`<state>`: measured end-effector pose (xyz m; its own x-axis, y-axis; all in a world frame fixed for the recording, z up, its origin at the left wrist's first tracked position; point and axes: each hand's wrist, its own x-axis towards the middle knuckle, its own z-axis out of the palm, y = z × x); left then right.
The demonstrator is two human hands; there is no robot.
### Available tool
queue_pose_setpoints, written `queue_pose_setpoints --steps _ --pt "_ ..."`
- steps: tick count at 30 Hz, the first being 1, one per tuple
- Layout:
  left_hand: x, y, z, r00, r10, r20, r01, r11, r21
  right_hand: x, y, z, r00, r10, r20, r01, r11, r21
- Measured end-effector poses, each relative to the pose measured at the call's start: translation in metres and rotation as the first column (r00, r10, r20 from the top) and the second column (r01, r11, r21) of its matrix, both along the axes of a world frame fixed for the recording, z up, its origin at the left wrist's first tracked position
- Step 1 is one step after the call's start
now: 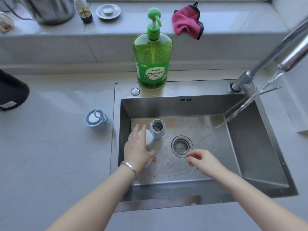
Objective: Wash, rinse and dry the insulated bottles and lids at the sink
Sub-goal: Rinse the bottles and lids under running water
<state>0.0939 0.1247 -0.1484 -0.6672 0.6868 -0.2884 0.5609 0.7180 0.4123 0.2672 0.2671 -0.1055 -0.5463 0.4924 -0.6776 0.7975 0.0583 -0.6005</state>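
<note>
Steel sink (pixel 166 107), water (pixel 240 107) running | likely early: washing, drying left | left hand (pixel 136 147) spread on white bottle (pixel 149 136) | right hand (pixel 202 160) loose, empty | lid (pixel 95 118) on table (pixel 50 155)

There were, in the one sink (pixel 183 107), two insulated bottles, a blue-grey bottle (pixel 160 133) and a white bottle (pixel 149 137), with perhaps a third in a half-hidden red-looped piece (pixel 153 159), plus one drain strainer (pixel 182 145), one blue lid (pixel 96 117), one soap bottle (pixel 153 59) and one pink cloth (pixel 185 22).
</note>
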Motion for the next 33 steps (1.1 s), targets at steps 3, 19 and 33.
queue_pose_setpoints --steps 3,19,33 --pt "-0.009 0.026 -0.003 0.994 0.075 0.083 -0.059 0.982 -0.18 0.018 0.008 -0.002 1.0 -0.017 -0.018 0.018 1.0 0.014" --pt "0.093 0.085 0.098 0.958 -0.082 0.274 -0.065 0.87 0.489 0.039 0.059 0.058 0.807 -0.343 -0.481 0.173 0.916 -0.362" --pt "0.117 0.171 0.105 0.95 -0.02 0.312 -0.154 0.839 0.522 0.008 0.123 0.06 0.768 -0.46 -0.446 0.433 0.886 -0.167"
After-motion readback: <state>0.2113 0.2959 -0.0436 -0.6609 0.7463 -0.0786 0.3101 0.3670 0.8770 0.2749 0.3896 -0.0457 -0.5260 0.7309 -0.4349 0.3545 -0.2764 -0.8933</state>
